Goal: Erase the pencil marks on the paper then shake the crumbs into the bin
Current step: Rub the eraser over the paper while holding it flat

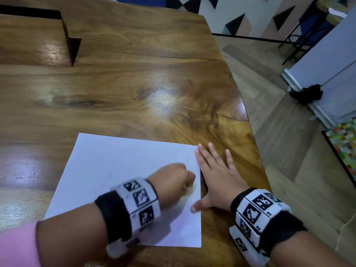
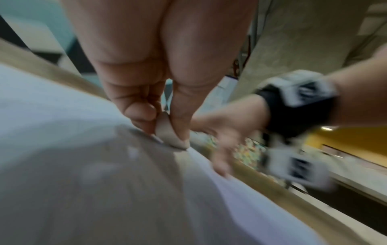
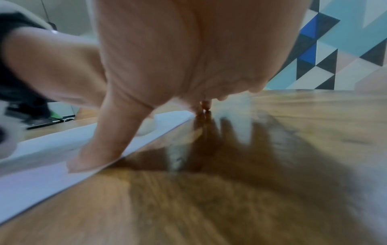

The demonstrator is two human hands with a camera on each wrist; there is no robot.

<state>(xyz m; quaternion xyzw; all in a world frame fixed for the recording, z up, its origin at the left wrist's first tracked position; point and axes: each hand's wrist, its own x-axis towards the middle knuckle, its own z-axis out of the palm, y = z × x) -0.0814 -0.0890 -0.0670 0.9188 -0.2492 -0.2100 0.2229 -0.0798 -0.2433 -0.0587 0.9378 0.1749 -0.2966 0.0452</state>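
Note:
A white sheet of paper (image 1: 107, 170) lies on the wooden table (image 1: 134, 83) near its front right corner. My left hand (image 1: 175, 180) is curled over the sheet's right part and pinches a small pale eraser (image 2: 167, 132) between thumb and fingers, its tip pressed on the paper (image 2: 52, 116). Faint dark specks show on the sheet near that hand. My right hand (image 1: 213, 170) lies flat and spread, straddling the paper's right edge, with the thumb (image 3: 94, 154) on the sheet and the other fingers on the wood. The bin is not in view.
A dark open box or stand (image 1: 67, 35) sits at the table's far left. The table's curved right edge (image 1: 250, 122) drops to a wood-look floor. A colourful mat (image 1: 344, 143) and a white door with a black object at its foot (image 1: 308, 93) are on the right.

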